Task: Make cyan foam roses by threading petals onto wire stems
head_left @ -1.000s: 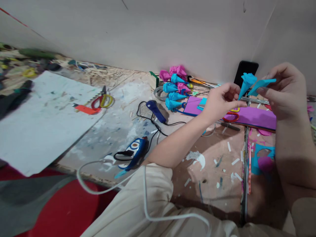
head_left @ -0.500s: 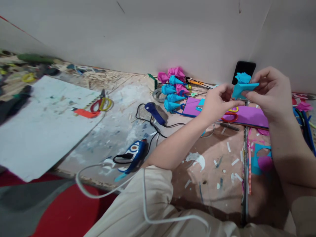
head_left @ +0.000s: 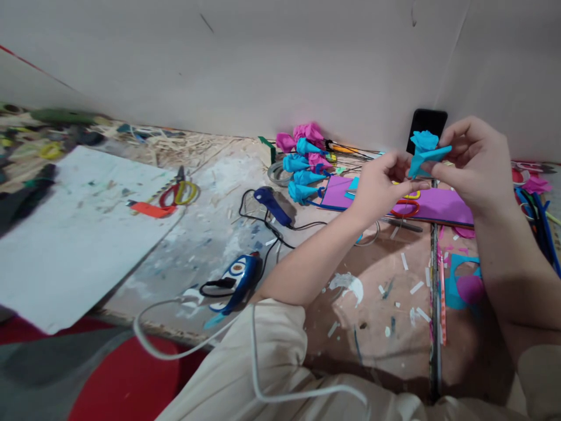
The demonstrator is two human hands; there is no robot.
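No lettering, number or sign can be read (small print may be blurred).

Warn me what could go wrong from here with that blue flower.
The blue paper piece in the right hand looks thin and could crease, or slip askew against the blue flower.
Red and yellow scissor handles show just below the left hand and might get knocked if it drops.
The white cable draped over the clothing might snag if the person shifts.
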